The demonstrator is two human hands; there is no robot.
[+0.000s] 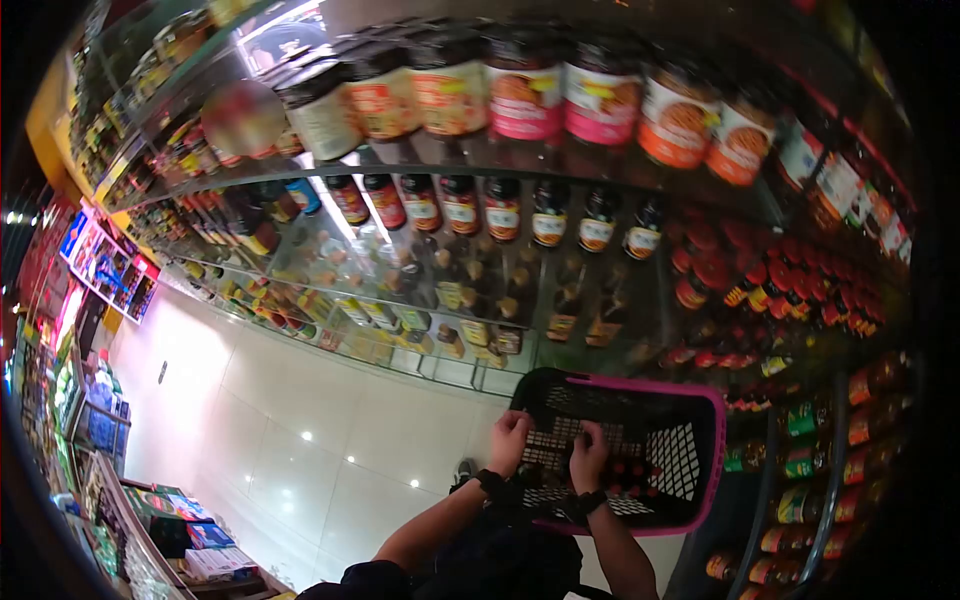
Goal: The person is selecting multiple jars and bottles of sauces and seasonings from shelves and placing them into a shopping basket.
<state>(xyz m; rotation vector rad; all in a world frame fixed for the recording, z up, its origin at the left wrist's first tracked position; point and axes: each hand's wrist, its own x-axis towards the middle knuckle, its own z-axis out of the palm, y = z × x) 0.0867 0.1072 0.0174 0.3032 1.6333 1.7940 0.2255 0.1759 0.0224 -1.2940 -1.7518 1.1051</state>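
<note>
Both hands are above a black shopping basket with a pink rim and open lattice walls. My left hand is at the basket's left side, its fingers curled together. My right hand hangs over the middle of the basket with its fingers closed. What either hand holds, if anything, is too small and dark to make out. Inside the basket, beside my right hand, lie several dark bottles with red caps. A dark band circles each wrist.
Glass shelves ahead carry large jars on top and sauce bottles below. More bottles line a rack at the right, close to the basket. A tiled floor runs left, with boxed goods at the lower left.
</note>
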